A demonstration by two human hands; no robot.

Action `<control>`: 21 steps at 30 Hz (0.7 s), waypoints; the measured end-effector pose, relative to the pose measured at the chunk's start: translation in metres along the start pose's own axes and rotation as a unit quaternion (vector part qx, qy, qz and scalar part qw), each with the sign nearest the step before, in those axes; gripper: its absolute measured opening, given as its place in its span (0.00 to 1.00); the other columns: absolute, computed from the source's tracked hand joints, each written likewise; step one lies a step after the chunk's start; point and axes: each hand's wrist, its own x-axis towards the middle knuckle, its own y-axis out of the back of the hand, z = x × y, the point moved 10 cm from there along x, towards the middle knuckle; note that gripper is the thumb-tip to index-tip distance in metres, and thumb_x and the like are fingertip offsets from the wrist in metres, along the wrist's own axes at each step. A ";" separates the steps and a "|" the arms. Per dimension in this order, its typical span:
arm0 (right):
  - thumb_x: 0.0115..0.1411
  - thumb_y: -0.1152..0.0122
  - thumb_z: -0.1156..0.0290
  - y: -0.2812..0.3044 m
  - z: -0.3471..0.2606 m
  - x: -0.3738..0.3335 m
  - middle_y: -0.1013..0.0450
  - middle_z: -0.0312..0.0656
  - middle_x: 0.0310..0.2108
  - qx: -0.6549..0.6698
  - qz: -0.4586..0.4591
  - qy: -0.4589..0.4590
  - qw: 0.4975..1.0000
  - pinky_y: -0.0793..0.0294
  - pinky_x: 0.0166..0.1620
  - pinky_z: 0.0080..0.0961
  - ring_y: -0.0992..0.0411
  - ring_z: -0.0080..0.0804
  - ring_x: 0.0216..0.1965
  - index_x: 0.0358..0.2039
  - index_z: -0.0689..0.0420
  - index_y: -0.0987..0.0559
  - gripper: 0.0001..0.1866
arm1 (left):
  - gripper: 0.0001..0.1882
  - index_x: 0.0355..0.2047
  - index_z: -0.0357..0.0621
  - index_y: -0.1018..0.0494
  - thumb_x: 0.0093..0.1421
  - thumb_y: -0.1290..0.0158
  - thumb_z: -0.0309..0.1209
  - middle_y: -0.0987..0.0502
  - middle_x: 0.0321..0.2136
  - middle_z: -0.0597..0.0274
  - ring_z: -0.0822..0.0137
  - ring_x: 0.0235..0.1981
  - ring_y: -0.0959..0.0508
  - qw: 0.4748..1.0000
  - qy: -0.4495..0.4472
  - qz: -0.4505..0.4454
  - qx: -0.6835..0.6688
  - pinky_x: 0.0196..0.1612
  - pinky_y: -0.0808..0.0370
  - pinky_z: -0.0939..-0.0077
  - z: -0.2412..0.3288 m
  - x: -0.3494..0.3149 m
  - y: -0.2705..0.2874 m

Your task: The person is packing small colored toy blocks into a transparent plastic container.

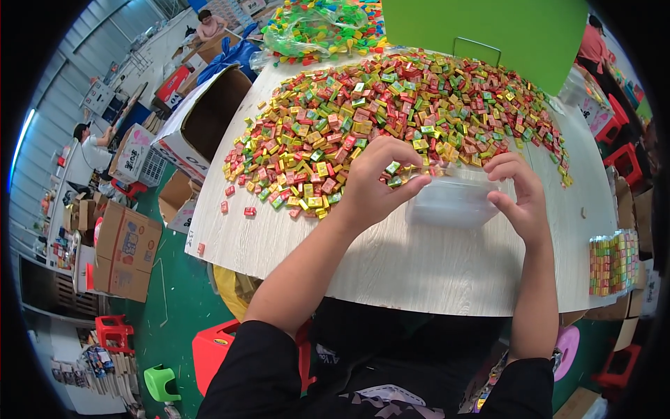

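A clear plastic box (452, 206) stands near the middle of the table, in front of a heap of small wrapped pieces (391, 115) in red, yellow and green. My left hand (382, 178) holds its far left corner, thumb and fingers curled around the rim. On the opposite side, my right hand (518, 192) has its thumb against the right wall and bent fingers at the far right corner. Something clear and shiny shows between the two hands at the far rim; I cannot tell if it is a lid. Several wrapped pieces show just beyond the fingertips.
A pale wooden table (433, 272) bears the heap. Behind stand a green panel (481, 35) and a bag of coloured plastic pieces (317, 28). An open carton (199, 126) is at the left edge, packed clear boxes (613, 262) at the right. Other people sit farther off.
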 end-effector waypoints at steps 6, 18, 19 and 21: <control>0.54 0.26 0.66 -0.002 0.000 0.000 0.26 0.40 0.44 0.055 0.007 0.000 0.998 0.34 0.59 0.29 0.29 0.33 0.50 0.35 0.57 0.23 0.14 | 0.14 0.37 0.40 0.23 0.53 0.30 0.23 0.19 0.36 0.56 0.60 0.41 0.19 1.000 -0.010 0.007 0.027 0.47 0.22 0.68 0.006 0.002 0.003; 0.61 0.29 0.70 0.001 0.010 -0.001 0.27 0.41 0.47 0.129 0.027 -0.008 0.991 0.34 0.60 0.30 0.29 0.32 0.53 0.37 0.58 0.23 0.10 | 0.12 0.34 0.41 0.21 0.52 0.29 0.24 0.20 0.34 0.58 0.61 0.38 0.19 0.999 0.004 -0.001 0.034 0.42 0.22 0.68 0.010 0.002 -0.002; 0.61 0.30 0.72 0.002 0.009 0.000 0.26 0.41 0.47 0.133 0.026 -0.005 0.991 0.34 0.60 0.30 0.29 0.32 0.53 0.38 0.58 0.23 0.10 | 0.12 0.34 0.41 0.21 0.52 0.29 0.25 0.20 0.33 0.58 0.62 0.38 0.19 0.999 0.013 -0.006 0.034 0.41 0.22 0.69 0.008 0.002 -0.003; 0.61 0.30 0.72 0.004 0.011 0.000 0.26 0.41 0.47 0.127 0.019 -0.009 0.992 0.33 0.59 0.30 0.29 0.32 0.53 0.39 0.58 0.23 0.10 | 0.12 0.33 0.42 0.21 0.52 0.29 0.26 0.20 0.33 0.59 0.62 0.37 0.20 0.999 0.010 -0.013 0.038 0.40 0.23 0.69 0.008 0.002 -0.004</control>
